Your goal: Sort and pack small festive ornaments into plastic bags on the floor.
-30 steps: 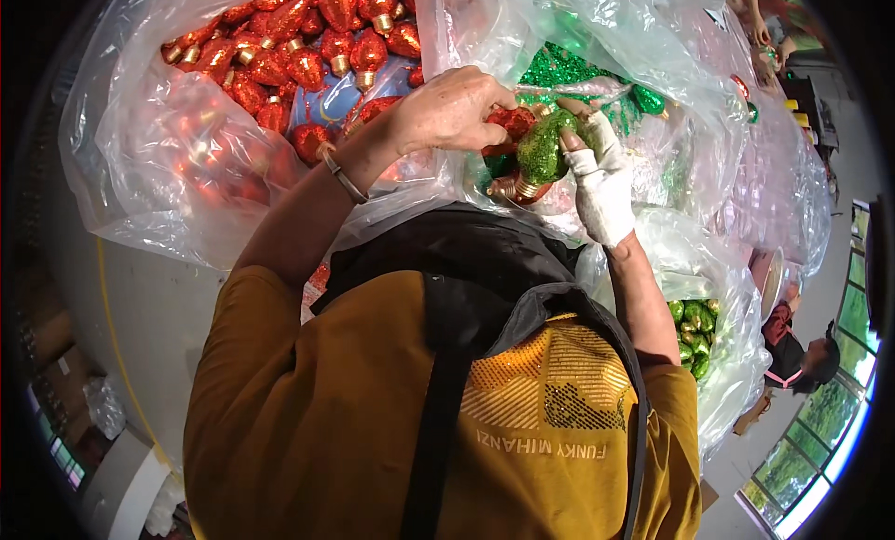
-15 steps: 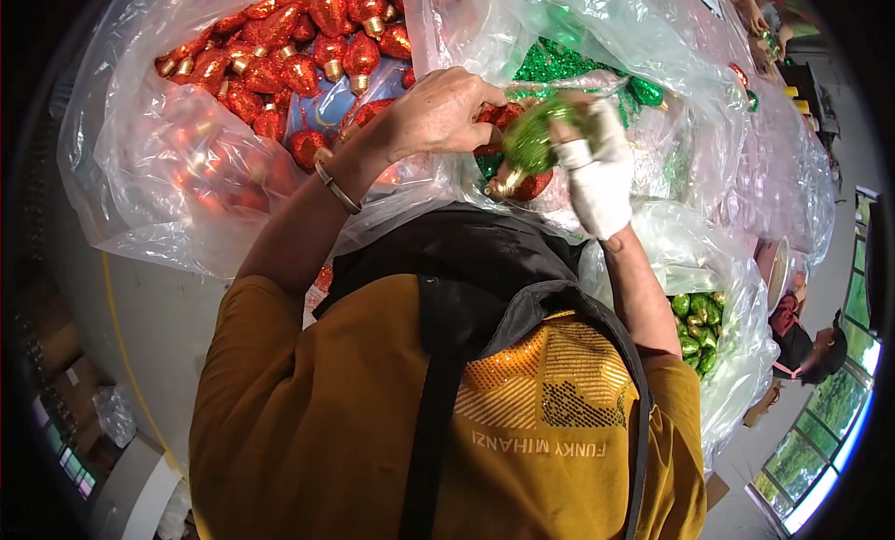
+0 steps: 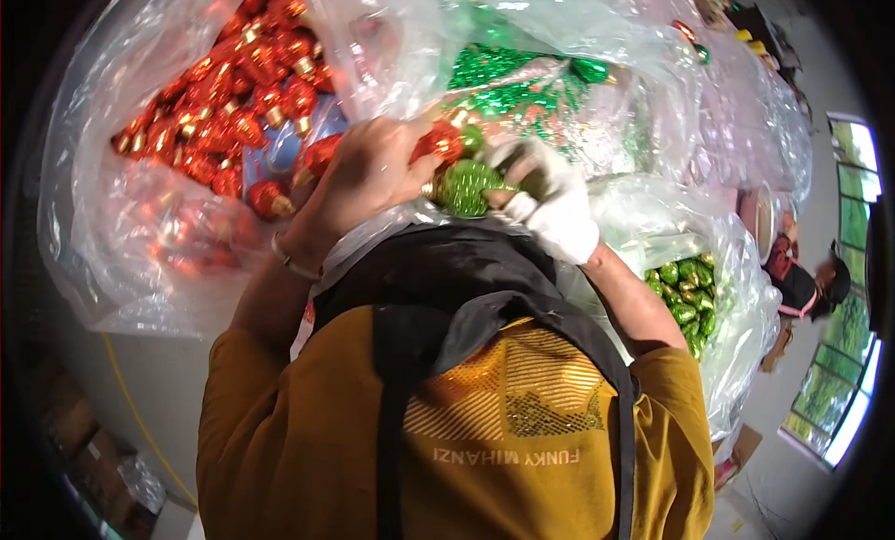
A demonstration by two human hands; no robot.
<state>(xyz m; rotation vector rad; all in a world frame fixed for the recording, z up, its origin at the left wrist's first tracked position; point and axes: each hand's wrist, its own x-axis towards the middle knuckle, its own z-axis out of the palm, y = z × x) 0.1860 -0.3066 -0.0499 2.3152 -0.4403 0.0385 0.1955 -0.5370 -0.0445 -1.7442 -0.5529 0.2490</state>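
A glittery green bulb-shaped ornament (image 3: 464,188) with a gold cap is in front of me, cap end to the left. My right hand (image 3: 552,205), in a white glove with bare fingertips, is closed on its right side. Close by its cap is my bare left hand (image 3: 368,172), fingers curled in a pinch; what they hold is hidden and smeared by motion. Just beyond the green ornament, between my hands, are a red bulb ornament (image 3: 444,139) and a smaller bit of green ornament (image 3: 471,139).
At left, a clear plastic bag (image 3: 84,214) holds many red bulb ornaments (image 3: 219,107). Green glitter material (image 3: 522,79) and a darker green ornament (image 3: 589,70) lie beyond my hands. Right, another bag holds light green ornaments (image 3: 685,293). Another person (image 3: 800,279) is at far right.
The green ornament has come down and left in my right hand, toward my left hand. My left hand has moved left and nearer my body. The whole view has shifted slightly.
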